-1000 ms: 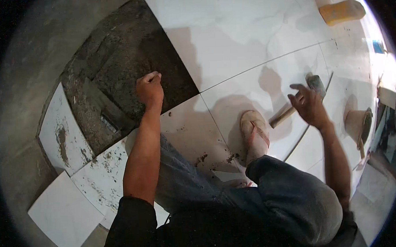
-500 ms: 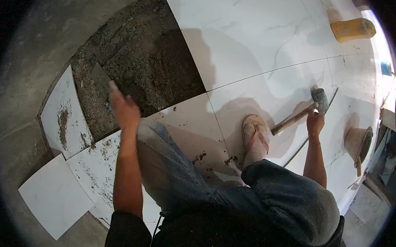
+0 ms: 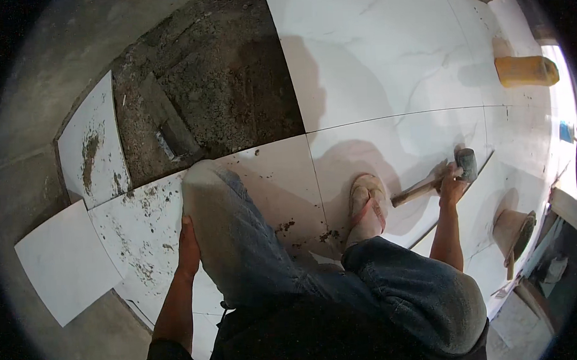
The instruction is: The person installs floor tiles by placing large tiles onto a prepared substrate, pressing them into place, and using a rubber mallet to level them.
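My left hand [image 3: 188, 250] lies against the outer side of my left knee, holding nothing; part of its fingers is hidden by the leg. Up ahead of it, a flat steel trowel [image 3: 164, 113] rests on the dark mortar bed [image 3: 232, 79], its handle toward me. On the right, my right hand [image 3: 453, 187] is closed round a rubber mallet [image 3: 467, 164] close to its dark head. The mallet's wooden handle points left toward my sandalled foot, low over the white floor tiles [image 3: 374, 67].
Mortar-smeared tiles [image 3: 99, 140] edge the bed on the left, with a loose white tile [image 3: 67, 263] jutting over the concrete. A yellow container [image 3: 526, 71] stands far right. A bucket [image 3: 513, 228] is nearer, beside a long thin straight strip [image 3: 426, 233].
My left hand has left the trowel on the mortar and drawn back to my knee. The right hand with the mallet has shifted slightly left and down in view.
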A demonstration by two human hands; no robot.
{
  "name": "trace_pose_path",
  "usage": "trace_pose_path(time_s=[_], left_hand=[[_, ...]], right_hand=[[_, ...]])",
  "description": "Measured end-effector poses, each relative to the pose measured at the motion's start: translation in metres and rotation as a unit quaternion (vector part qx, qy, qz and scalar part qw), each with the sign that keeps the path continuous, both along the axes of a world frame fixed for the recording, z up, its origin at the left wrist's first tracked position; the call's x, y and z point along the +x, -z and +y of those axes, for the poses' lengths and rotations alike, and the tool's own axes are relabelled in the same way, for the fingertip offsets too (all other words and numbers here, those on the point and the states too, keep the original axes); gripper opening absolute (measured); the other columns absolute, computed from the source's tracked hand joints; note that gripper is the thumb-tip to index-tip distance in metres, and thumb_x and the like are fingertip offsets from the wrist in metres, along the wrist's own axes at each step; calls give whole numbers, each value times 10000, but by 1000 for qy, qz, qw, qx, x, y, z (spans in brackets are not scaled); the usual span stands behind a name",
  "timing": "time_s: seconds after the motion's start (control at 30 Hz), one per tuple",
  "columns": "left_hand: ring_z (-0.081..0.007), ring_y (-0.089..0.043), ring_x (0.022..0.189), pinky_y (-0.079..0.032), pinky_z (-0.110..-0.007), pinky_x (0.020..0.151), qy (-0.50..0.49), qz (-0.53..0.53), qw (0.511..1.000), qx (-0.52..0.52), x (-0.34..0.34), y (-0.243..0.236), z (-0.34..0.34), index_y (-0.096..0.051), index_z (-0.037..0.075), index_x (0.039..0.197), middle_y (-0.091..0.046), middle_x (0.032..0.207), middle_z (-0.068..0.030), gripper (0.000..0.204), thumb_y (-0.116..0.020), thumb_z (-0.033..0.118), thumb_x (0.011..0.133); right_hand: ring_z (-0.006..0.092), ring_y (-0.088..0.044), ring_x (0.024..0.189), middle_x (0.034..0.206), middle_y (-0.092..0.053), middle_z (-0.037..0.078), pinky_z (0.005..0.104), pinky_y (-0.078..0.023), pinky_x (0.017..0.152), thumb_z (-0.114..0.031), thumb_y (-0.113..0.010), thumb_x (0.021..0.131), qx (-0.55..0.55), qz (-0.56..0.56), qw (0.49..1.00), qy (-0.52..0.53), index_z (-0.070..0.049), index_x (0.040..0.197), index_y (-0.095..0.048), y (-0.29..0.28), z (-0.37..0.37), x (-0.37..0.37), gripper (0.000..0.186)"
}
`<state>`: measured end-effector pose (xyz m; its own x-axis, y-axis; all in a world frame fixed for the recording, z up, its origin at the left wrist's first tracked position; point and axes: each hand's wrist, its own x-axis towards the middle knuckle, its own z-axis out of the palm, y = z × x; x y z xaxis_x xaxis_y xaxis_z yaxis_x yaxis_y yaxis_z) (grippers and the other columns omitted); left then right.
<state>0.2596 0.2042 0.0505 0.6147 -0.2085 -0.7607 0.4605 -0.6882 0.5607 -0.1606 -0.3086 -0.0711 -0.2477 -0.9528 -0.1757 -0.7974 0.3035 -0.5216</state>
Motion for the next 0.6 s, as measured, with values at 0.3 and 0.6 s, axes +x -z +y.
trace_pose_path(time_s=[0.3,0.6], left_hand=[[-397,-332,1371,-288,-426,1111,99,-121,986,61,24,-1,-66,-280,33,1489,-341,1479,-251,789,-323,623,967],[-409,-379,1342,-313,-469,1104,165,-175,963,-122,37,72,-276,-323,-35,1433,-365,1454,-282,696,-527,419,946]], right_hand=[[308,-635,924,981,-657,165,440,-494,800,-315,-642,869,68,23,996,-47,11,1058,-601,44,-21,-43,379],[106,-457,428,671,-500,21,297,-388,365,-163,-518,924,124,-115,923,-345,10,1142,-512,-158,-13,161,279]])
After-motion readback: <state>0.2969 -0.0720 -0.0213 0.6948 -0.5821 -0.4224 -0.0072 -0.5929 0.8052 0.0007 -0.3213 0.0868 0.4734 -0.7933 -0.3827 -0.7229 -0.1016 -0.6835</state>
